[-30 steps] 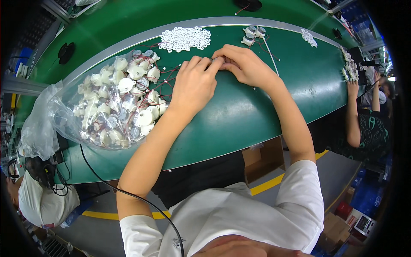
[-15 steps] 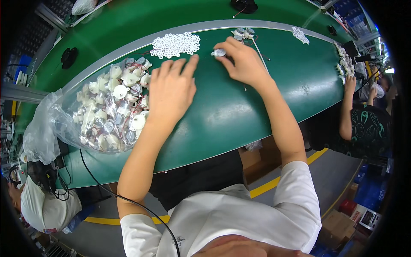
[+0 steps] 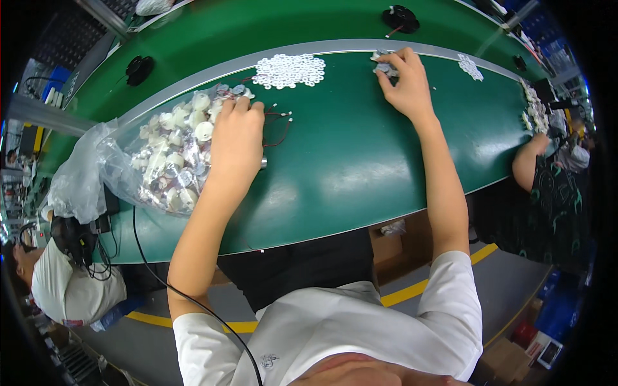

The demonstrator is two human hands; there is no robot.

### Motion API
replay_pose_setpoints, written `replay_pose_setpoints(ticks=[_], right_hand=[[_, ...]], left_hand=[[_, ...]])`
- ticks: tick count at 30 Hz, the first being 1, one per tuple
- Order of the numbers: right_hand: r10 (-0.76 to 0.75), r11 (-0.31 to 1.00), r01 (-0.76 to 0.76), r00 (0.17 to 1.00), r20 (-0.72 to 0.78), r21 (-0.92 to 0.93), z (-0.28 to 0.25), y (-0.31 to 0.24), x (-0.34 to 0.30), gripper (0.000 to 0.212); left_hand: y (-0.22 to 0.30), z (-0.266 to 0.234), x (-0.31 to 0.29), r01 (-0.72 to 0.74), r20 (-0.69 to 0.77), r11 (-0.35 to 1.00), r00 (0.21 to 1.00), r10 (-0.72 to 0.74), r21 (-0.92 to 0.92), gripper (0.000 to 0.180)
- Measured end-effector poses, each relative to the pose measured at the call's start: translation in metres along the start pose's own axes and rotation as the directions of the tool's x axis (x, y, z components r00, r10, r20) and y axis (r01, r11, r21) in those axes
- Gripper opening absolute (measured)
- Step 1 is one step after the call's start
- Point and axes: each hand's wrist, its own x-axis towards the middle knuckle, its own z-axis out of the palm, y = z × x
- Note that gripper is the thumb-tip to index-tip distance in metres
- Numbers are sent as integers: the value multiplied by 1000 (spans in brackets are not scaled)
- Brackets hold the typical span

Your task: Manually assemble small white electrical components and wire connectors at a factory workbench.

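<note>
My left hand [image 3: 237,138] lies over the mouth of a clear plastic bag [image 3: 116,161] full of small motors with whitish round caps [image 3: 203,131]. Its fingers curl down, and what is under them is hidden. Thin dark red wires [image 3: 278,128] with white plugs stick out beside it, and a silver motor end [image 3: 264,163] shows by the wrist. Farther off to the right, my right hand [image 3: 409,87] pinches a small grey motor [image 3: 385,67] between thumb and fingers, at a little group of motors [image 3: 380,54] near the table's far edge.
Many white rings [image 3: 290,71] lie between my hands at the far edge of the green table [image 3: 335,174]. A smaller ring patch [image 3: 470,67] and a row of white parts [image 3: 534,109] are to the right, near another person's arm [image 3: 529,161]. A black cable [image 3: 151,273] crosses my left arm.
My left hand has drawn back from near the rings onto the bag's mouth, where wires now stick out. My right hand has moved away to the small motor group, the motor still in its fingers.
</note>
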Motion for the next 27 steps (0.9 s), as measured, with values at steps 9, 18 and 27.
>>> replay_pose_setpoints(ticks=[9,18,27], right_hand=[[-5,996,12,996,-84,93,5,-21,-2,21],[-299,754,267,953,-49,599,0,-104,-15,82],[-99,830,67,995,27,553,13,-86,-18,50]], left_hand=[[-12,-18,4,-7,106,994,994,18,-107,46],[21,-49,33,151,143,374,989,-50,-915,51],[67,31,33,74,74,-8,979,-192,-997,47]])
